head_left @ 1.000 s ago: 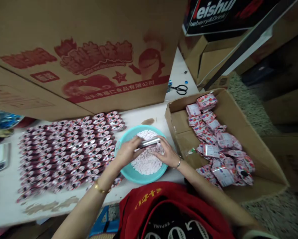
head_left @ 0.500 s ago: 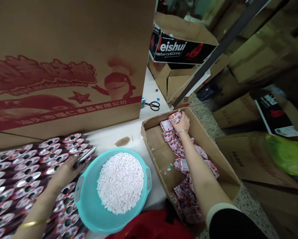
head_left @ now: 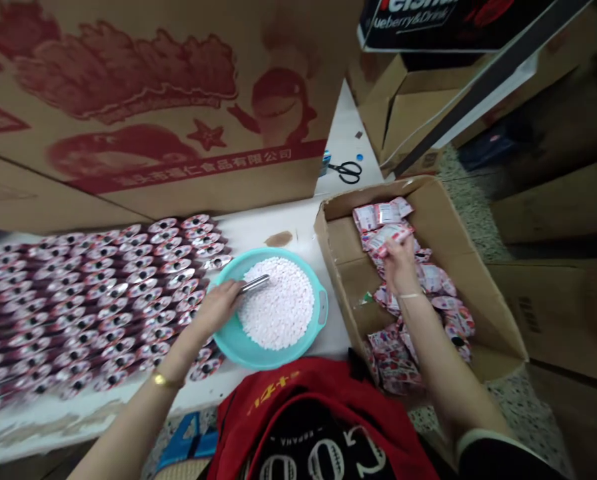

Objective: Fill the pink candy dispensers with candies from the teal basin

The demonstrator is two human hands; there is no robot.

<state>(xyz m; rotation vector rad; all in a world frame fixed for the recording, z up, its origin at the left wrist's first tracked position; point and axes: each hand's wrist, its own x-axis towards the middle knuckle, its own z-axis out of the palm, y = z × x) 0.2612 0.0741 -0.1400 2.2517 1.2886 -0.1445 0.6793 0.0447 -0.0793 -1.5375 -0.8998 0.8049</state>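
My left hand [head_left: 217, 308] is closed around a shiny metal scoop [head_left: 255, 283], whose narrow end lies over the small white tablets [head_left: 283, 307]. These are heaped in a turquoise basin [head_left: 231, 340]. Inside an open cardboard carton [head_left: 341, 257], my right hand [head_left: 401, 265] pinches a pink-and-white printed packet [head_left: 392, 236]. More such packets [head_left: 391, 357] lie in a loose pile beneath and around that hand. Left of the basin stand rows of dark purple containers [head_left: 113, 293] with round openings in their printed oval tops.
A tall printed carton [head_left: 178, 133] walls off the table's back. Black-handled scissors [head_left: 347, 172] lie behind the packet carton. A grey post [head_left: 443, 137] slants up at right, near another open box [head_left: 421, 100]. A blue stool [head_left: 186, 443] is below the table.
My left hand has moved with the metal scoop from the container rows to over the tablets. My right hand has drawn nearer with a packet in its fingers. The view has tilted down.
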